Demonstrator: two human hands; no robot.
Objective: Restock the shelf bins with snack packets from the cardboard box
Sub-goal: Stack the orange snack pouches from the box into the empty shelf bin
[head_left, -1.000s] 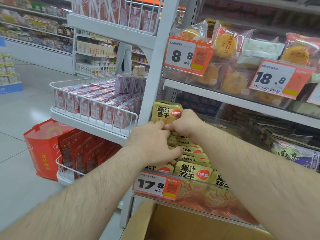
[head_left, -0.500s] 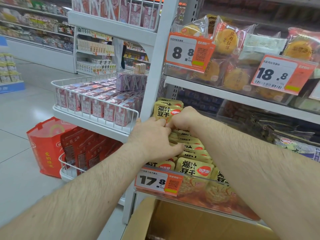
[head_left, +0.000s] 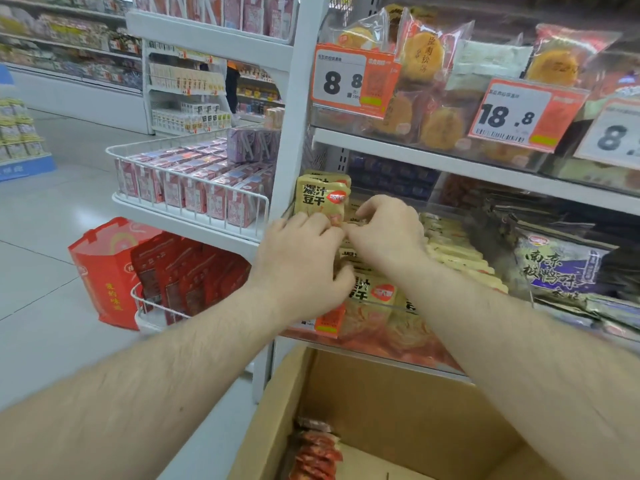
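While both my arms reach into the bin (head_left: 429,355), my left hand (head_left: 301,268) and right hand (head_left: 388,230) meet over the rows of yellow packets (head_left: 453,251) — fingertips almost touching. My left hand's fingers are curled down onto the packets, the thumb tucked against one at the near side; it seems to pinch the top edges, though my own knuckles hide the exact hold. My right hand's fingers are bent too, pinching at the packets just under the one that stands upright (head_left: 323,199) beyond my left fingers, at the bin's back left corner. More packets lie in overlapping rows to the right of my right wrist. An orange price tag (head_left: 327,320) shows just below my left palm, clipped to the bin's clear front.

Under my forearms sits the box (head_left: 398,410), open, with a few red packets (head_left: 317,452) at its bottom, below and between my arms. Left of my left hand, a wire basket (head_left: 194,188) holds pink cartons; lower down, a red bag (head_left: 104,271) stands on the floor. Above my right hand, a shelf carries round cakes (head_left: 422,57) in clear wrap — tags 8.8 (head_left: 349,81) and 18.8 (head_left: 519,116) in front.
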